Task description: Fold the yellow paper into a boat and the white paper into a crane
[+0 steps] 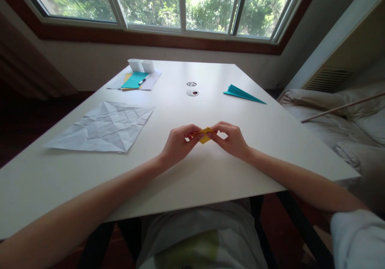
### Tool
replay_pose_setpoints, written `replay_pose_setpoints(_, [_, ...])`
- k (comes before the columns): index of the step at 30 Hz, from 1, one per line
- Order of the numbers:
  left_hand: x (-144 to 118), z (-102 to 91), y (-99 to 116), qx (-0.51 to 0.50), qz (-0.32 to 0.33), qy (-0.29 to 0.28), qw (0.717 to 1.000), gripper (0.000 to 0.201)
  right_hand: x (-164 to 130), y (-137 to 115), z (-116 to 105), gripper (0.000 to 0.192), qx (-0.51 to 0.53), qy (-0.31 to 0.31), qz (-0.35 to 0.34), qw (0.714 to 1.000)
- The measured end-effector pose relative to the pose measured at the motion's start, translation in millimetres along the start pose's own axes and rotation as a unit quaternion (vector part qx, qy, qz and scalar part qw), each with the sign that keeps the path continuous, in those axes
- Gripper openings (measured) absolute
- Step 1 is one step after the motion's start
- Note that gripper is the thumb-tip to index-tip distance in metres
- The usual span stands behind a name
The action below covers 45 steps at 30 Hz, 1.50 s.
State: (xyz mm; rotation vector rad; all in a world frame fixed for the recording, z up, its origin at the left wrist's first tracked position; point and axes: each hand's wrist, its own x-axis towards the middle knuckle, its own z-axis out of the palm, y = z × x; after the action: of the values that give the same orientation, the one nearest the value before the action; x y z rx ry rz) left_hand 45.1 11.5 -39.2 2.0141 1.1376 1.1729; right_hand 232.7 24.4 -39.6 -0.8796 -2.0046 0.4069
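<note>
Hands [177, 142] [233, 140] pinch yellow paper [205, 139]; discs [190, 93] bear illegible markings.

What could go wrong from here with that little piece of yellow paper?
The yellow paper is pinched between the left grip and the right grip, so an uneven pull might tear or skew it. Both also cover part of its small face, so a crooked crease could go unnoticed.
</note>
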Motion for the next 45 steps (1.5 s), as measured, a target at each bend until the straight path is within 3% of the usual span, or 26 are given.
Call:
replay_pose_setpoints(4, [0,1.6,0,-0.01,-0.001,-0.02,1.0,0.018,0,-2,-1,0.01,0.014,0.032,-0.005,0.999])
replay_pose_setpoints(12, [2,-2.9,6,0.02,0.037,0.035,0.999,0.01,0,1,-3,0.01,-0.005,0.012,-0.034,0.999])
replay_pose_setpoints(26, [2,-1.7,7,0.022,0.063,0.034,0.997,0.008,1,-4,-5,0.01,-0.037,0.01,-0.076,0.996])
replay_pose_setpoints(36, [3,-3.8,2,0.017,0.037,0.036,0.999,0.012,1,1,-6,0.01,-0.025,0.007,-0.064,0.998])
replay_pose_setpoints(45, [7,-8.8,-3,-0.007,0.017,-0.009,1.0,0.014,2,6,-9,0.01,-0.021,-0.002,-0.039,0.999])
